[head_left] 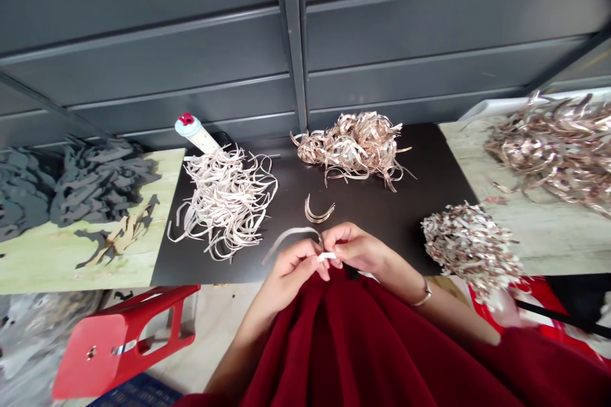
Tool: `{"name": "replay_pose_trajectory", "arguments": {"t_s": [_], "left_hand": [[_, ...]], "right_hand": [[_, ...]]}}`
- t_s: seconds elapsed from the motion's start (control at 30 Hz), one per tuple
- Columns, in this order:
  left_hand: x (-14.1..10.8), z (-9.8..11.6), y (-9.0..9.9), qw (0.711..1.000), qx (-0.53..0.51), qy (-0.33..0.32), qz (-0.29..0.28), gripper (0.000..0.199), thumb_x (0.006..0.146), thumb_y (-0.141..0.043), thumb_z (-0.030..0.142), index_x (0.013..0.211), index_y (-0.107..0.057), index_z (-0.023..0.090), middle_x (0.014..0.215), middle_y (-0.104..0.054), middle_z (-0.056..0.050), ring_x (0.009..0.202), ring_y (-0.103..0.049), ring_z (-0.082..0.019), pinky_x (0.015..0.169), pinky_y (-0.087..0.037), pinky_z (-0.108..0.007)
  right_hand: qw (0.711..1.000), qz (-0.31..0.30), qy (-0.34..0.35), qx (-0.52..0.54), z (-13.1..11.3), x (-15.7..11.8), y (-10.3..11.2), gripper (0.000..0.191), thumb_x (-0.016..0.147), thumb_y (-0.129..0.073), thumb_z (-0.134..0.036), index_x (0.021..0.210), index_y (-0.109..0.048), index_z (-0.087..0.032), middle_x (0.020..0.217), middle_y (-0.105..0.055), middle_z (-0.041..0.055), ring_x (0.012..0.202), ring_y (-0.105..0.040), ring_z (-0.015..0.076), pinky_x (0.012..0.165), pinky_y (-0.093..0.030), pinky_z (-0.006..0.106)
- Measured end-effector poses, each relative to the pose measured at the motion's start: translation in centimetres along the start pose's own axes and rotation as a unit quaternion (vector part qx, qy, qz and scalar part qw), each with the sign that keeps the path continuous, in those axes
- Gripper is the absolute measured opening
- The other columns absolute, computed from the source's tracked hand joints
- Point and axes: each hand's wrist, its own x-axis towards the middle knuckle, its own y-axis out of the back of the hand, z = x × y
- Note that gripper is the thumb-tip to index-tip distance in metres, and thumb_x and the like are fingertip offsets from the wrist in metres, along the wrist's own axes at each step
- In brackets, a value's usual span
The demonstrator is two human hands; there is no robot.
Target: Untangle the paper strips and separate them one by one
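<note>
Close to my body, at the front edge of the black tabletop, my left hand and my right hand meet, both closed. They pinch the two sides of a white strip. A longer pale grey strip curves out to the left from between the fingers; whether it joins the white piece is hidden. Just beyond the hands lie a few curved metallic strips. To their left is a tangled heap of whitish strips, and behind them a pile of rose-gold strips.
A white bottle with a red-topped lid stands behind the whitish heap. Dark grey cut pieces pile up far left. Small shiny bits and more rose-gold strips lie right. A red stool is below left; a grey panelled wall rises behind.
</note>
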Motion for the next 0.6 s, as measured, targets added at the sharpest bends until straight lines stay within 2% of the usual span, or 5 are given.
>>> {"name": "replay_pose_trajectory", "arguments": {"t_s": [0.1, 0.3, 0.4, 0.5, 0.6], "left_hand": [[-0.1, -0.6, -0.2, 0.999, -0.03, -0.024, 0.036, 0.032, 0.091, -0.043, 0.038, 0.067, -0.049, 0.019, 0.076, -0.065, -0.006, 0.08, -0.063, -0.02, 0.073, -0.048, -0.033], [-0.5, -1.1, 0.1, 0.93, 0.335, -0.102, 0.113, 0.018, 0.082, -0.044, 0.014, 0.067, -0.052, 0.019, 0.079, -0.064, -0.003, 0.07, -0.058, -0.014, 0.066, -0.045, -0.025], [-0.5, -0.9, 0.0, 0.901, 0.394, -0.143, 0.111, 0.018, 0.079, -0.043, 0.009, 0.067, -0.05, 0.019, 0.081, -0.064, -0.004, 0.072, -0.058, -0.014, 0.066, -0.045, -0.024], [-0.6, -0.7, -0.2, 0.904, 0.381, -0.161, 0.107, 0.018, 0.079, -0.043, 0.007, 0.065, -0.048, 0.018, 0.081, -0.063, -0.004, 0.073, -0.058, -0.014, 0.066, -0.045, -0.024], [-0.8, -0.8, 0.0, 0.936, 0.311, -0.139, 0.093, 0.019, 0.084, -0.043, 0.011, 0.068, -0.051, 0.018, 0.081, -0.064, -0.004, 0.071, -0.058, -0.013, 0.065, -0.043, -0.023]], "right_hand": [[1.0, -0.002, 0.012, -0.025, -0.2, -0.1, 0.6, 0.035, 0.067, -0.075, -0.046, 0.063, -0.062, -0.014, 0.058, -0.059, 0.0004, 0.058, -0.059, 0.0156, 0.061, -0.046, 0.029], [0.982, 0.008, 0.034, -0.187, -1.5, -0.5, 0.5, 0.048, 0.084, -0.051, -0.056, 0.084, -0.068, -0.011, 0.083, -0.067, 0.0096, 0.075, -0.063, 0.0178, 0.065, -0.05, 0.029], [0.93, 0.031, 0.089, -0.355, -1.7, -0.1, -0.3, 0.051, 0.078, -0.056, -0.061, 0.073, -0.066, -0.012, 0.071, -0.063, 0.0053, 0.063, -0.057, 0.0134, 0.058, -0.044, 0.024], [0.872, 0.065, 0.117, -0.471, -1.9, 0.4, -0.9, 0.045, 0.079, -0.06, -0.053, 0.059, -0.06, -0.013, 0.058, -0.056, 0.0004, 0.055, -0.048, 0.0092, 0.053, -0.037, 0.021], [0.897, 0.013, 0.088, -0.434, -2.3, 0.4, -0.6, 0.043, 0.087, -0.053, -0.047, 0.062, -0.06, -0.013, 0.059, -0.057, 0.0008, 0.056, -0.05, 0.009, 0.054, -0.038, 0.02]]}}
